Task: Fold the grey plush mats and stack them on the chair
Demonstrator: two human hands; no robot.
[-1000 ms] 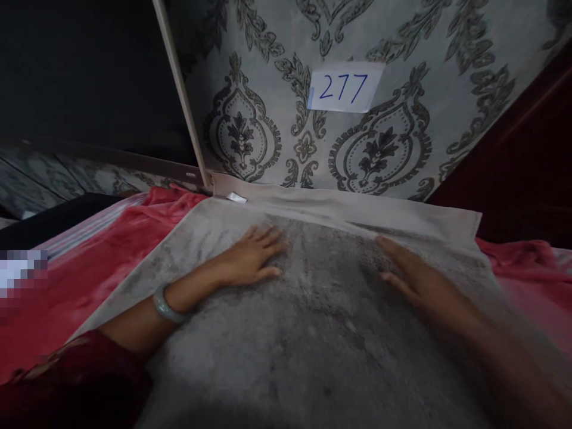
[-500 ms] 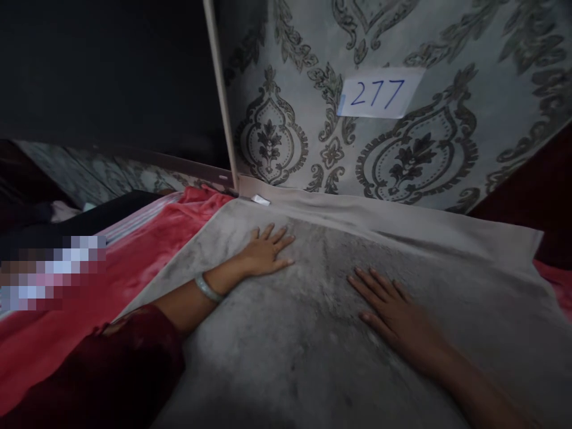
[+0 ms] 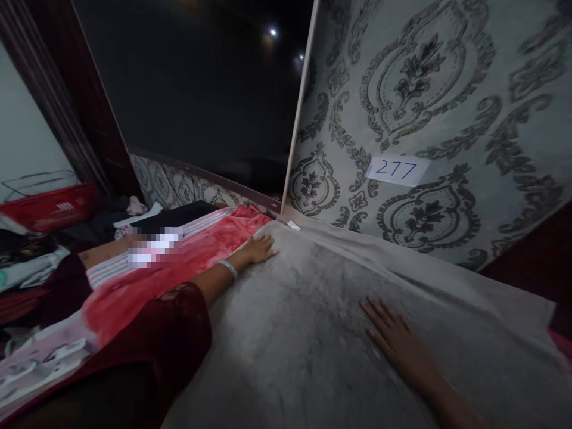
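Gray blanket [image 3: 308, 339], palms-down edition

So from the head cam, we've got 2 bare hands on this thing. The left hand [image 3: 259, 249] lies at the blanket's far left edge, fingers spread and loose, clasping nothing. The right hand [image 3: 393, 336] is palm down closer to us, fingers stretched out and relaxed, thumb apart; it's a bit soft in focus. The blanket runs under both sets of fingers and fills the space between them.

Just beyond the left fingertips we spot a small white tag [image 3: 293, 225]. Left of those fingers there's a red blanket [image 3: 196, 262], and back along the wrist a pale bracelet [image 3: 229, 269] and a dark red sleeve [image 3: 187, 325]. Past the right fingers, up on the patterned wall [image 3: 420, 77], we can read "277" on a paper sign [image 3: 397, 171].
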